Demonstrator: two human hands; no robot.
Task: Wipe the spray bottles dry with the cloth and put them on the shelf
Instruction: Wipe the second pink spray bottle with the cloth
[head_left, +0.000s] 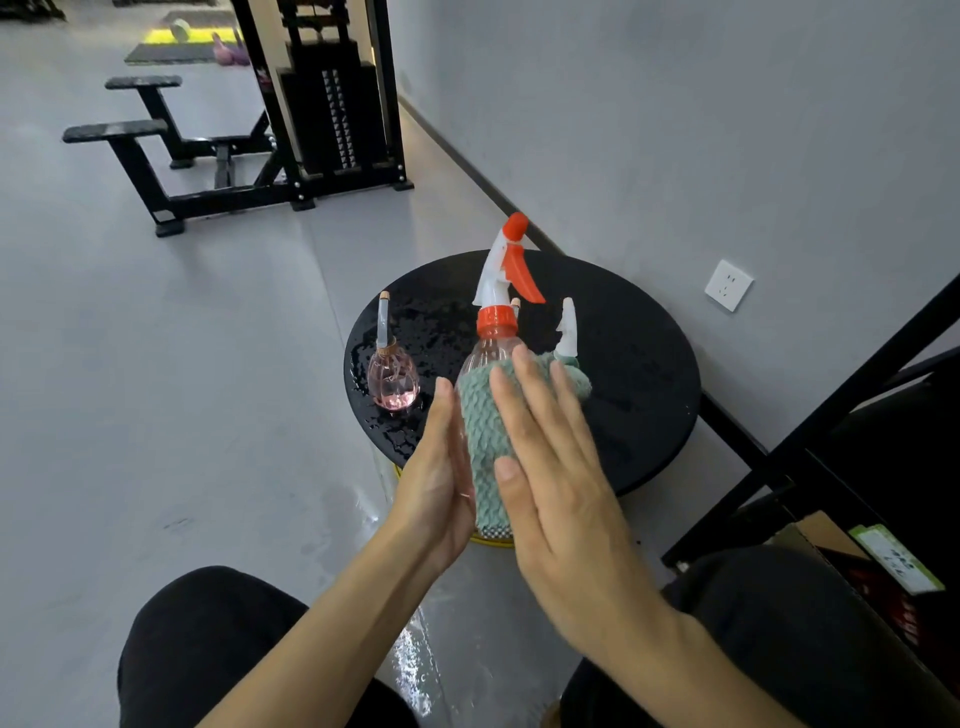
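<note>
A clear spray bottle with an orange collar and orange-and-white trigger head stands upright between my palms, above the round black table. A green knitted cloth wraps its body. My left hand presses flat on the cloth's left side, and my right hand lies flat over the front, fingers straight. A small pink glass spray bottle stands on the wet left part of the table. Behind the cloth a white trigger head of another bottle sticks up; its body is hidden.
A black metal shelf frame stands at the right, with a cardboard box low inside it. Water drops cover the table's left side and a wet streak runs on the floor. A black gym machine stands behind. A wall socket is on the grey wall.
</note>
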